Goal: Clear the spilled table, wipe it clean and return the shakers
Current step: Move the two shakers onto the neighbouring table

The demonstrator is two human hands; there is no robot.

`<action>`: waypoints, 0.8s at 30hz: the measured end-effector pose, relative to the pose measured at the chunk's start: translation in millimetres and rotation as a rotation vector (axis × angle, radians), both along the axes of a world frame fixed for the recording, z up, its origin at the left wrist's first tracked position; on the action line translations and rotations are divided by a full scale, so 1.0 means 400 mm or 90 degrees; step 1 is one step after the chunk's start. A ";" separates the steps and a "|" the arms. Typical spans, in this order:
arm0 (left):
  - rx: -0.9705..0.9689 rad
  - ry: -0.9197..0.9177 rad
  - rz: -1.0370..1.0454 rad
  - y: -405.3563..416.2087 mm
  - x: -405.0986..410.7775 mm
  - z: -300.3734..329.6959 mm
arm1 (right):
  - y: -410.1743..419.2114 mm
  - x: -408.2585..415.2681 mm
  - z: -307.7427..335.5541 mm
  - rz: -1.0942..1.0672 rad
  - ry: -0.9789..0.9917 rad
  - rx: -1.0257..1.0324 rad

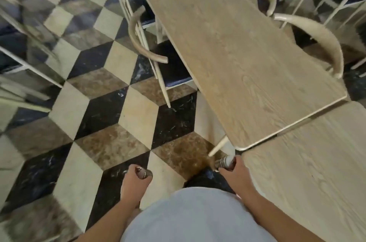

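Observation:
My left hand is closed around a dark pepper shaker with a metal perforated cap, held low over the floor. In my right hand is a salt shaker with white contents and a metal cap, just below the near corner of a long wooden table. That table's top is bare. A second, paler wooden table butts against it at the lower right, beside my right forearm.
Chairs with curved wooden backs stand along both long sides of the table. More white-framed chairs stand at the far left and upper right. The floor is a black, cream and brown cube-pattern tile.

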State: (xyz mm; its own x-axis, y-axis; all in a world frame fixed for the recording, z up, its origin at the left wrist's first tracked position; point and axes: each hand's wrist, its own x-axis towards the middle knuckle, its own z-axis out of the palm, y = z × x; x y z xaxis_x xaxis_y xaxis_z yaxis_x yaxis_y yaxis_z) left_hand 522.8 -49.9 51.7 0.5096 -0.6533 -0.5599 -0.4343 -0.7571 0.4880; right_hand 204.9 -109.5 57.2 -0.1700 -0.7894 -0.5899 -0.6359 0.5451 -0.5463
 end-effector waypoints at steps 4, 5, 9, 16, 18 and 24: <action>-0.092 -0.031 0.043 -0.180 0.042 0.053 | -0.198 0.051 0.018 0.026 -0.025 -0.024; -0.109 -0.038 0.034 -0.229 0.046 0.063 | -0.246 0.060 0.027 0.029 -0.033 -0.031; -0.131 -0.031 -0.016 -0.414 0.033 0.090 | -0.388 0.093 0.073 -0.016 -0.101 -0.044; -0.101 0.043 -0.213 -0.813 0.021 0.051 | -0.551 0.161 0.041 -0.180 -0.073 -0.025; -0.085 0.043 -0.308 -0.920 0.026 0.045 | -0.575 0.187 0.039 -0.253 -0.050 -0.004; -0.071 0.076 -0.548 -1.194 0.023 0.064 | -0.630 0.264 0.044 -0.437 -0.045 0.036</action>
